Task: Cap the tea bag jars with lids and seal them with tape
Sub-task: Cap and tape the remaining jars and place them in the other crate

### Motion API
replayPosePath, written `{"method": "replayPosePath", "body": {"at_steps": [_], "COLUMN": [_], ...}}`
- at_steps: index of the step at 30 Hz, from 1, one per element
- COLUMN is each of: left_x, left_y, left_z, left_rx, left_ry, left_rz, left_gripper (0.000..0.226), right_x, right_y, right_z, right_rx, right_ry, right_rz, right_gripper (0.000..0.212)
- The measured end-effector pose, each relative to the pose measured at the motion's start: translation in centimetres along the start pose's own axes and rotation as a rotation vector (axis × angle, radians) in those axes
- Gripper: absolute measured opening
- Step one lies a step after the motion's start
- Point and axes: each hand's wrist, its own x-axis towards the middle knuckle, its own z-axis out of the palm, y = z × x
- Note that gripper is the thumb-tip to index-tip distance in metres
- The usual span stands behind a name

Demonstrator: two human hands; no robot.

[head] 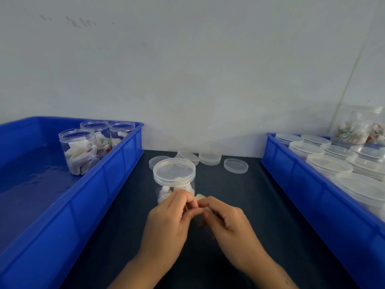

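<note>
A clear plastic jar (174, 180) of tea bags stands on the dark table with a clear lid on top. Just in front of it, my left hand (168, 222) and my right hand (225, 220) meet, fingertips together, pinching a small pale roll of tape (200, 197) between them. Most of the tape is hidden by my fingers. Three open jars (80, 150) with tea bags stand in the blue bin on the left.
The left blue bin (100, 184) and the right blue bin (312, 197) flank the table. The right bin holds several lidded jars (329, 165). Loose clear lids (235, 165) lie behind the jar near the wall.
</note>
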Motion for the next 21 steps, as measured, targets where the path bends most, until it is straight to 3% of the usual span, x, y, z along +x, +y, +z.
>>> {"method": "replayPosePath", "body": {"at_steps": [4,10,14,18,21], "left_x": [0.1,0.5,0.6,0.8,1.0], "left_y": [-0.1,-0.1,-0.4,-1.0,-1.1], "left_z": [0.0,-0.5,-0.7,-1.2,-1.1], "left_rx": [0.018,0.108,0.155,0.232,0.130], "left_ry": [0.035,0.080,0.094,0.164,0.297], "left_rz": [0.032,0.058,0.036,0.128,0.004], "left_gripper": [0.034,0.027,0.024,0.022,0.036], "right_x": [0.2,0.4,0.4,0.6,0.7], "right_y": [0.2,0.5,0.3,0.2,0.2], "right_z": [-0.7,-1.8,-1.7,-1.2,-0.9], "right_rx": [-0.135,-0.305,-0.124,0.049,0.088], "right_ry": [-0.082,-0.125,-0.039,0.012,0.110], "right_rz": [0.037,0.185,0.190,0.217,0.232], "right_gripper": [0.023,0.056,0.014,0.022,0.021]}}
